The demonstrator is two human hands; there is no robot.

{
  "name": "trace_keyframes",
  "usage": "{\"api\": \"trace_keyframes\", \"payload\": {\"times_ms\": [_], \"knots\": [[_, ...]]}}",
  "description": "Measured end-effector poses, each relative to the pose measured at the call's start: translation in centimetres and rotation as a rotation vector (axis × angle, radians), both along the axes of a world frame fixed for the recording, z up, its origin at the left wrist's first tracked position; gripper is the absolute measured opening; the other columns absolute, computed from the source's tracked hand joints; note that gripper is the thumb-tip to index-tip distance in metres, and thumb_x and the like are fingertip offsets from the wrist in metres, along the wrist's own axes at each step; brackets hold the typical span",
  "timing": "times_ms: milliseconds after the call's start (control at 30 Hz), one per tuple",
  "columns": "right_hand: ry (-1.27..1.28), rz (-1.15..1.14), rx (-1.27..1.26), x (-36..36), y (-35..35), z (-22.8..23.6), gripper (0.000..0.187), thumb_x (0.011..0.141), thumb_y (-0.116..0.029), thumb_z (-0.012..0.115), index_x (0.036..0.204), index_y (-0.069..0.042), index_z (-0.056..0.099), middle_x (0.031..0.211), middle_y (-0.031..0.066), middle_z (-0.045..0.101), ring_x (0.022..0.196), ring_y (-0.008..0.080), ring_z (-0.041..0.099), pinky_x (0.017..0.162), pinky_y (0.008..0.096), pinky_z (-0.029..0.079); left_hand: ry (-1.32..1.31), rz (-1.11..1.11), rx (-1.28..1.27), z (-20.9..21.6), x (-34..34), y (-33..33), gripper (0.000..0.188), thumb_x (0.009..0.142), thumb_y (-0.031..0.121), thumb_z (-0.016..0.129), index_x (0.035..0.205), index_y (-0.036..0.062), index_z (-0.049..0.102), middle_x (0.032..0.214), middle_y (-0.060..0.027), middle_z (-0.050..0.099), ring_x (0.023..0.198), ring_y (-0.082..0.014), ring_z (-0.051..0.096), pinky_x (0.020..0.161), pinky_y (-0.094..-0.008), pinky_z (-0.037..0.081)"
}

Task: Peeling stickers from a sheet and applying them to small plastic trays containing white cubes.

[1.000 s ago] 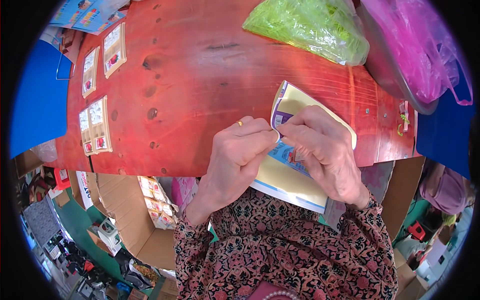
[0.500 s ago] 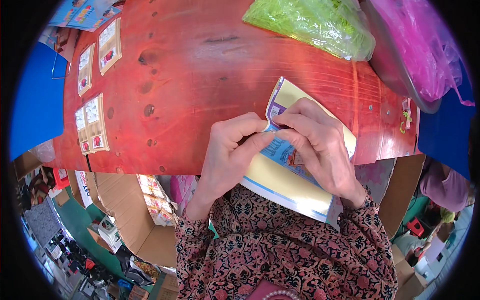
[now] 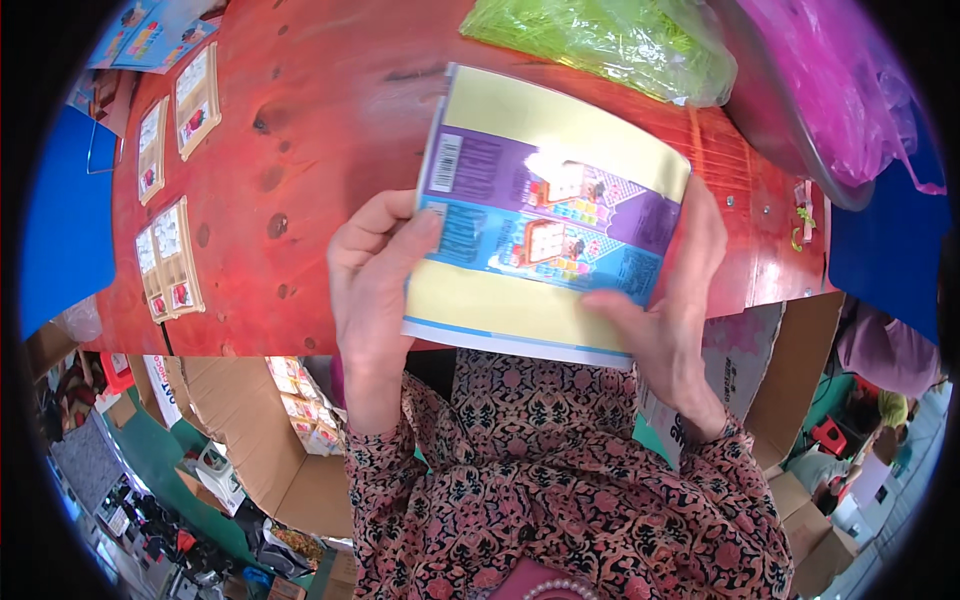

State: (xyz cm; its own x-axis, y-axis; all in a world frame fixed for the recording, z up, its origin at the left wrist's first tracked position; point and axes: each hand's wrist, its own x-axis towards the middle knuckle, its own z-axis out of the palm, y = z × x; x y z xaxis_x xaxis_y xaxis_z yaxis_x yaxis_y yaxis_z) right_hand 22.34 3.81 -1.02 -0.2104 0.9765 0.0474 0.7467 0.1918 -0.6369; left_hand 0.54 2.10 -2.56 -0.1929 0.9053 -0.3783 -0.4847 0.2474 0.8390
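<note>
Apparently a packing workshop, red wooden worktable [image 3: 340, 120], open cardboard box [image 3: 240, 410], filled trays [image 3: 168, 260]

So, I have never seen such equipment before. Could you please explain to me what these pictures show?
There is no machine: these are a person's bare hands. A wide fisheye camera worn on the head looks down, so straight edges bend. The left hand holds the left edge of a yellow, purple and blue printed sheet; the right hand is at its right edge, thumb blurred. On the red table are three beige trays at left, and a clear bag of green shreds and pink plastic bag toward upper right.
</note>
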Motion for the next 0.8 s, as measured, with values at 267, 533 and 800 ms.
{"api": "trace_keyframes", "payload": {"times_ms": [267,533,800], "knots": [[1.199,-0.151,-0.760,2.9,-0.5,-1.3,0.018,0.083,-0.008,0.064,0.098,0.003,0.064,0.087,0.0070,0.067,0.075,0.0102,0.061,0.070,0.0243,0.049,-0.039,0.089,0.112,-1.0,-1.1,-0.4,0.011,0.086,0.005,0.057,0.094,-0.0022,0.060,0.085,-0.0067,0.065,0.072,-0.0080,0.060,0.067,-0.0204,0.048],[1.091,-0.132,-0.514,2.5,0.0,-2.6,0.009,0.080,-0.004,0.065,0.087,0.002,0.064,0.083,0.0063,0.067,0.071,0.0091,0.060,0.069,0.0233,0.048,-0.259,0.102,0.071,-1.8,-1.9,-1.1,0.007,0.085,0.000,0.055,0.090,-0.0015,0.060,0.084,-0.0074,0.066,0.072,-0.0101,0.062,0.067,-0.0222,0.049],[1.200,-0.174,-0.575,2.2,-1.0,-2.8,0.013,0.081,-0.008,0.065,0.089,0.002,0.063,0.085,0.0041,0.066,0.073,0.0086,0.060,0.069,0.0235,0.048,-0.309,0.063,0.147,-1.1,-2.2,-1.2,0.009,0.084,-0.002,0.056,0.092,-0.0024,0.060,0.085,-0.0076,0.066,0.073,-0.0103,0.062,0.068,-0.0223,0.050]]}}
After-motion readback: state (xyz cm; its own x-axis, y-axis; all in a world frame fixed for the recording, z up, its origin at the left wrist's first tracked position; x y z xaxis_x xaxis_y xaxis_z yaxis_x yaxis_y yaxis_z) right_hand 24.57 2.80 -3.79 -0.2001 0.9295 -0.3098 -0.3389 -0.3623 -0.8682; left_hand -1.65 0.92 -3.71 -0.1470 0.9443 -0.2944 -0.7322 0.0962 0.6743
